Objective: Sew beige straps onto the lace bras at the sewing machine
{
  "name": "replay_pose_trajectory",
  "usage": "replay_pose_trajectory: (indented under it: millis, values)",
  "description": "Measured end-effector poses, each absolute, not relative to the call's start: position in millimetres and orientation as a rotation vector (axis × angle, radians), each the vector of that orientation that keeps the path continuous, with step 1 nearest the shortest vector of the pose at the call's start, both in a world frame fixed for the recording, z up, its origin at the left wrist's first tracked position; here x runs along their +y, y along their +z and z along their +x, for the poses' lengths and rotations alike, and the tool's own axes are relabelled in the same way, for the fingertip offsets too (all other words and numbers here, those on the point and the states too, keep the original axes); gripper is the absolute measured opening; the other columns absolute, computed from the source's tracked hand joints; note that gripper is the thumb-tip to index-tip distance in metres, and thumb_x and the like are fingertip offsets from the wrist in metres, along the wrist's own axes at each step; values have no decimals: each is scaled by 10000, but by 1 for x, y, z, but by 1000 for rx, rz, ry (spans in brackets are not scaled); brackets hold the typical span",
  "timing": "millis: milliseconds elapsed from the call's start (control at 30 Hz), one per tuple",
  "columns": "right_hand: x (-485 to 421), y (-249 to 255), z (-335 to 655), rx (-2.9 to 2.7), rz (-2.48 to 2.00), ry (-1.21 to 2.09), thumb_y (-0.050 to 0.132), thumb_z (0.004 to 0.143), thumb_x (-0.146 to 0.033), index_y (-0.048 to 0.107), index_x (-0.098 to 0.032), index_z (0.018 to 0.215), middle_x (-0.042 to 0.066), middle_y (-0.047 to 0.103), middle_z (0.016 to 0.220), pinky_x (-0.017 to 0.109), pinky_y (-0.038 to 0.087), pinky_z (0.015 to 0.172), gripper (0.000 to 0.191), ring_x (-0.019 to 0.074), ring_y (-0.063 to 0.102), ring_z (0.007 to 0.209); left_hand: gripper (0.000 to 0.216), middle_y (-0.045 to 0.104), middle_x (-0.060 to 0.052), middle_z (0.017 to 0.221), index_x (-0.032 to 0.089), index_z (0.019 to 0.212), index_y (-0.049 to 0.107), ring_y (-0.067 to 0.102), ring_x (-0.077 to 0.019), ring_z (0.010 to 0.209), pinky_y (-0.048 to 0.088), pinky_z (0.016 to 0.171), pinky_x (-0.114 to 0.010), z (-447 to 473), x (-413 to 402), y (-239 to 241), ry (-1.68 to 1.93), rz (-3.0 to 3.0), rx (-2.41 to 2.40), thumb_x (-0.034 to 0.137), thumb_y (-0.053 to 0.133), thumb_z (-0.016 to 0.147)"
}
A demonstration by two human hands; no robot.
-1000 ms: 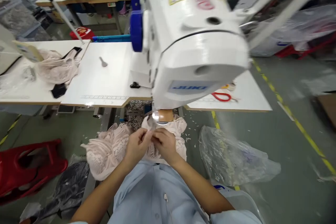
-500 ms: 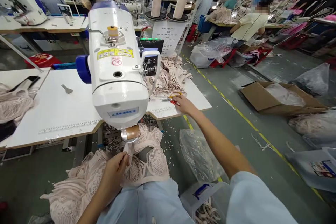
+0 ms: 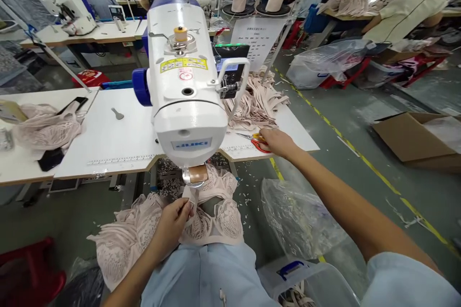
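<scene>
My left hand (image 3: 172, 223) pinches the edge of a pale pink lace bra (image 3: 226, 218), just below the sewing head. The bra hangs over my lap, its upper part running up under the machine. A white JUKI sewing machine (image 3: 189, 120) stands right above it and hides the needle area. Out to the right, my right hand (image 3: 279, 144) is closed at the handles of a pair of scissors (image 3: 256, 143), red and yellow, lying at the table's front edge with the blades pointing left. Some of its fingers are hidden.
Pale straps (image 3: 257, 105) lie heaped behind the scissors. More bras (image 3: 126, 235) are piled left of my lap. On the white table (image 3: 118, 139) are a grey flat tool (image 3: 117, 114) and a phone (image 3: 77, 104). A plastic bin (image 3: 309, 273) stands low right; co-workers sit behind.
The view has turned left, so everything sits further right. My right hand has closed more around the scissors handles. My left hand keeps its hold on the bra.
</scene>
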State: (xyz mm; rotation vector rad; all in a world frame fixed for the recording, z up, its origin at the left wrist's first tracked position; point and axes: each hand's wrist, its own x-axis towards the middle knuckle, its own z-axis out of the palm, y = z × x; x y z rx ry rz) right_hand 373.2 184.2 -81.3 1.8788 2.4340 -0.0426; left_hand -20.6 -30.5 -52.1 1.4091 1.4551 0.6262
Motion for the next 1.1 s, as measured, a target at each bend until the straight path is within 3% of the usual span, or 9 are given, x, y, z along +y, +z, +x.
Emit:
replay_pose_trajectory:
  millis: [100, 200, 300, 433, 500, 633, 900, 1100]
  values:
    - [158, -79, 364, 2300, 2025, -44, 499, 941, -425, 527, -124, 1056, 175, 666, 872, 313, 343, 591, 323, 245, 617, 701, 348, 590, -16, 719, 187, 747, 580, 520, -161, 670, 385, 631, -258, -25, -32, -51, 685, 1351, 1445, 432, 433, 946]
    - [125, -78, 370, 2244, 2277, -162, 505, 945, -448, 463, -156, 1131, 200, 666, 976, 324, 361, 577, 349, 229, 628, 714, 327, 624, -27, 751, 174, 771, 608, 531, -153, 680, 406, 645, -256, -28, -30, -51, 754, 1216, 1391, 425, 471, 930]
    - [84, -77, 379, 2232, 2500, -585, 606, 875, -463, 443, -226, 1154, 181, 671, 1011, 349, 438, 622, 401, 225, 643, 770, 313, 640, -33, 782, 161, 820, 633, 518, -137, 679, 410, 654, -249, -30, -28, -50, 835, 1032, 1324, 440, 524, 912]
    - [9, -71, 353, 2281, 2275, -1276, 669, 776, -488, 542, -310, 1140, 144, 687, 944, 388, 511, 512, 425, 241, 644, 620, 334, 649, -41, 795, 154, 839, 645, 505, -127, 674, 415, 656, -245, -29, -28, -46, 867, 856, 1265, 479, 581, 881]
    - [-25, -70, 319, 2503, 2096, -1263, 672, 773, -415, 570, -348, 1161, 119, 687, 1030, 415, 564, 550, 407, 280, 684, 744, 353, 645, -49, 804, 152, 843, 651, 501, -124, 660, 416, 631, -240, -28, -27, -43, 847, 801, 1230, 499, 592, 873]
    - [-56, -73, 248, 2969, 1806, -974, 646, 813, -339, 582, -319, 1208, 105, 647, 1163, 459, 589, 771, 401, 309, 660, 1020, 345, 637, -52, 803, 153, 863, 659, 492, -118, 633, 402, 584, -234, -27, -28, -40, 850, 749, 1196, 491, 594, 883]
    - [-35, -81, 199, 3092, 1713, -945, 642, 840, -283, 562, -261, 1243, 111, 635, 1168, 436, 571, 833, 411, 281, 637, 1060, 285, 656, -28, 793, 168, 824, 643, 535, -139, 705, 414, 655, -247, -27, -30, -32, 763, 1119, 1306, 342, 457, 951]
    - [-35, -85, 202, 3081, 1628, -1167, 622, 870, -267, 566, -285, 1208, 83, 669, 1161, 408, 566, 828, 343, 262, 652, 1049, 230, 599, -4, 750, 185, 796, 579, 520, -145, 708, 399, 663, -249, -27, -29, -34, 740, 1200, 1343, 205, 389, 924]
